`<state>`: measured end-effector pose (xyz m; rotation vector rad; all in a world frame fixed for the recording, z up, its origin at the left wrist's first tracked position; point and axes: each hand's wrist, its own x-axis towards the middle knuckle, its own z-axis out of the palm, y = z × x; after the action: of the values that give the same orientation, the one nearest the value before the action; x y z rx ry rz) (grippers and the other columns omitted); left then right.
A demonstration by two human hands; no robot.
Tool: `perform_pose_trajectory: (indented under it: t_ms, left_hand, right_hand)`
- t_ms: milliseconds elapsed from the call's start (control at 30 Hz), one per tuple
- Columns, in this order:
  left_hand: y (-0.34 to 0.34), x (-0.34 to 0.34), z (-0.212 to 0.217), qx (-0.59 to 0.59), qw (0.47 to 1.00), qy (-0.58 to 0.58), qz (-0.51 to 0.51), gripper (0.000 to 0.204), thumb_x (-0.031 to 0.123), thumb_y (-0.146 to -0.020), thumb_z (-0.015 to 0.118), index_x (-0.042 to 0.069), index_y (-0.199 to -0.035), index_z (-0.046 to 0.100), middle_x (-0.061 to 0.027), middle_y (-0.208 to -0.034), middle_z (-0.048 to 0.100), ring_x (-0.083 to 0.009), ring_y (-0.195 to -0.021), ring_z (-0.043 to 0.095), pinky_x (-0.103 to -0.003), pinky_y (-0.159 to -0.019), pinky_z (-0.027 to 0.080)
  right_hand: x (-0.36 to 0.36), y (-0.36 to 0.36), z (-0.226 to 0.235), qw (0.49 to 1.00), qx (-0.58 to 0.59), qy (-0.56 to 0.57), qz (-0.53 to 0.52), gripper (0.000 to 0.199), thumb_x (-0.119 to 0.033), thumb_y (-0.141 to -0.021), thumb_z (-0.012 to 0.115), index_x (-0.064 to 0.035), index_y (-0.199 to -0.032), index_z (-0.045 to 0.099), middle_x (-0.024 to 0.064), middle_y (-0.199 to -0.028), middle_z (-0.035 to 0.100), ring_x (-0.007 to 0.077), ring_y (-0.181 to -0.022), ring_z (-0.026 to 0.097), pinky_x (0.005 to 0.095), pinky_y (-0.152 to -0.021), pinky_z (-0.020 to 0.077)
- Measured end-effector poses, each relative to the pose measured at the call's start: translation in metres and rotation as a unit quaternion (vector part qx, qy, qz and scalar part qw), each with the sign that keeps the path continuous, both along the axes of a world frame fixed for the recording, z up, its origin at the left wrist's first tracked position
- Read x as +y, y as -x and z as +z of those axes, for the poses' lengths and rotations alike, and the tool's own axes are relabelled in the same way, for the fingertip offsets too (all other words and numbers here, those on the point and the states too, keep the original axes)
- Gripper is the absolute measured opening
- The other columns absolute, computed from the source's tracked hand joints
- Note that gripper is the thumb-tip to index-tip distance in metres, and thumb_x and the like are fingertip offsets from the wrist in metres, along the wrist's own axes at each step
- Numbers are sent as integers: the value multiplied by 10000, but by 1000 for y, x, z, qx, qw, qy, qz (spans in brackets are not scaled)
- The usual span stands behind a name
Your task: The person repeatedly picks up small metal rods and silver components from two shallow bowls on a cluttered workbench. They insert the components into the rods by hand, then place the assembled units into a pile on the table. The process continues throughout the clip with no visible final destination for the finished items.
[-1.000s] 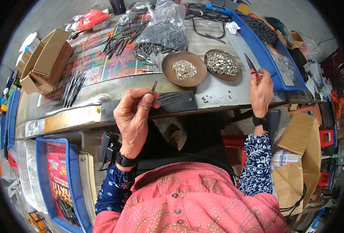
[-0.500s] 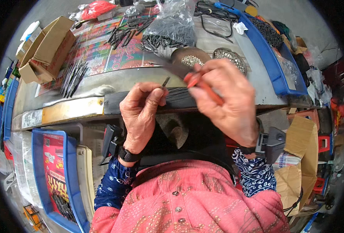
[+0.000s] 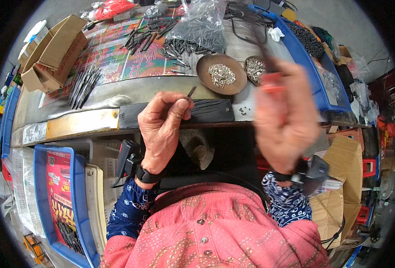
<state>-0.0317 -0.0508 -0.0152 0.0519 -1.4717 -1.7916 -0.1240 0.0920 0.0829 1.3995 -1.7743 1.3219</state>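
My left hand is closed in a pinch above the table's front edge, the tip of a thin dark metal piece sticking up between thumb and forefinger. Farther right, my right hand is wrapped round a red-handled tool. Both are smeared by motion, and its dark end points up and away; I cannot make out its exact kind. Beyond my hands lies a shallow brown bowl with small silvery metal parts in it. A second bowl of metal bits is partly hidden by my right hand.
Dark slim pieces lie in a bundle on the table's left, near an open cardboard box. A clear bag of dark pieces stands behind the bowls. Blue trays sit at right and lower left.
My right hand has swung right, away from my left hand, and the tool's end has turned from leftward to upward. The brown bowl is now uncovered. My left hand has stayed put.
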Motion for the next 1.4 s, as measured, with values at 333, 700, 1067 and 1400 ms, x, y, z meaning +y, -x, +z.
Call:
perform_pose_trajectory:
  t_ms: [333,700,1067,1400]
  left_hand:
    - [1,-4,-3,5,1000,0,-9,48,27,-917,607,-21,-923,608,-46,-820,634,-83,-684,537,-210,-633,448]
    - [-9,7,14,-42,998,30,19,75,56,-939,587,-17,-932,605,-41,-817,628,-66,-672,523,-192,-626,432]
    - [-16,24,22,-151,985,76,17,78,61,-939,587,-13,-935,610,-11,-737,606,-34,-613,480,-170,-545,387]
    - [-14,32,22,-157,986,52,4,67,20,-912,609,-18,-968,612,-38,-767,642,-36,-599,513,-167,-526,406]
  right_hand:
    - [22,32,-20,991,25,-106,-74,140,-51,-771,701,-4,-834,586,123,-818,546,279,-716,569,381,-637,471]
    - [99,129,-75,855,-66,-230,-461,245,-226,-802,677,8,-864,634,185,-870,602,359,-847,590,448,-735,475]
    - [99,155,-95,813,-51,-281,-507,291,-328,-788,703,-73,-922,663,125,-984,607,336,-975,555,482,-774,443]
    - [66,113,-89,942,92,-201,-253,345,-232,-747,757,-29,-1014,676,173,-1104,560,333,-1078,478,445,-892,416]
